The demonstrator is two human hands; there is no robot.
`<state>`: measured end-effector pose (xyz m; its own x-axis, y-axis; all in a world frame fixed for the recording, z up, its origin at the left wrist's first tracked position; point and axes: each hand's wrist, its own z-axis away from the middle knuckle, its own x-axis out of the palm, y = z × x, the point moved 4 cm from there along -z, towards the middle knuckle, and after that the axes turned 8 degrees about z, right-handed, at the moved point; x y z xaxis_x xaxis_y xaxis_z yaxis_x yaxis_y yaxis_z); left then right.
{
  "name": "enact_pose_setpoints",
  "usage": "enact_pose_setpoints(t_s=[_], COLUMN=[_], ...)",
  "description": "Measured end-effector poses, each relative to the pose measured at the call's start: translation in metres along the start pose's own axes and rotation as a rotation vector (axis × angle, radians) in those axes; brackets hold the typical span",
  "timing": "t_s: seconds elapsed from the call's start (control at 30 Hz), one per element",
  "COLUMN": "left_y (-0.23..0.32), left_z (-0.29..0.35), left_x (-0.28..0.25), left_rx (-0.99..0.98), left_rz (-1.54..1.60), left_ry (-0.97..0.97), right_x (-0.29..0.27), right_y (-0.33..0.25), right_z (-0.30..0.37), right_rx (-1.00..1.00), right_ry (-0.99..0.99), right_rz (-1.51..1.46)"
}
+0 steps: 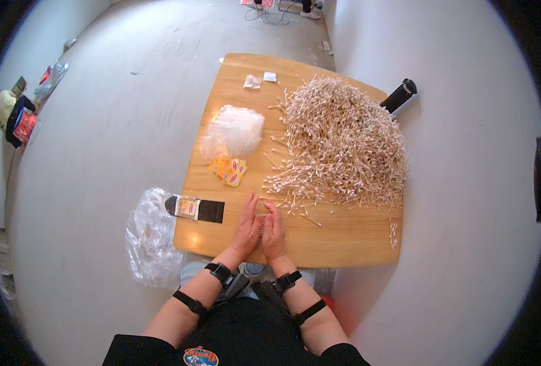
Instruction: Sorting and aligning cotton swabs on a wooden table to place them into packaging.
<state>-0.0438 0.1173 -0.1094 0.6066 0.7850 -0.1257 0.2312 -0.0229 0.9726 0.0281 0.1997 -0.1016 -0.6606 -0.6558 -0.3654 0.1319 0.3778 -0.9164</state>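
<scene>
At the near edge of the wooden table, my left hand [245, 230] and my right hand [273, 235] face each other, palms inward. Between them they press a small bundle of cotton swabs [262, 224], mostly hidden by the fingers. Beyond my right hand spreads a large heap of loose cotton swabs [347, 143], with strays along its edge. Left of my left hand lies a black strip [211, 211] with a small clear packet bearing a yellow and white card [188, 208] on it. Several orange and yellow cards [229, 171] lie further up, below a stack of clear plastic bags [237, 129].
The wooden table [319, 244] meets the wall on the right. A black cylinder [399, 96] stands by the heap. Two white scraps [252, 82] lie at the far end. A crumpled clear plastic bag [154, 238] hangs by the left edge. Bags and clothing [17, 116] sit along the left wall.
</scene>
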Motion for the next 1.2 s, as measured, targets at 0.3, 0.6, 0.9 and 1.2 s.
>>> enact_pose_setpoints(t_s=[0.3,0.6,0.9,1.2], left_y=[0.009,-0.002,0.004,0.001], left_z=[-0.008,-0.010,-0.014,0.005], left_x=[0.000,-0.005,-0.008,-0.009], left_rx=[0.021,-0.030,0.020,0.104], left_rz=[-0.039,0.012,-0.128,-0.796], left_ry=[0.032,0.081,0.031,-0.224], right_x=[-0.003,0.008,0.002,-0.038], right_y=[0.000,0.001,0.008,0.022], right_z=[-0.008,-0.010,-0.014,-0.048], right_rx=[0.003,0.009,0.008,0.008], right_ry=[0.041,0.088,0.081,0.094], right_rz=[0.017,0.028,-0.111,-0.018])
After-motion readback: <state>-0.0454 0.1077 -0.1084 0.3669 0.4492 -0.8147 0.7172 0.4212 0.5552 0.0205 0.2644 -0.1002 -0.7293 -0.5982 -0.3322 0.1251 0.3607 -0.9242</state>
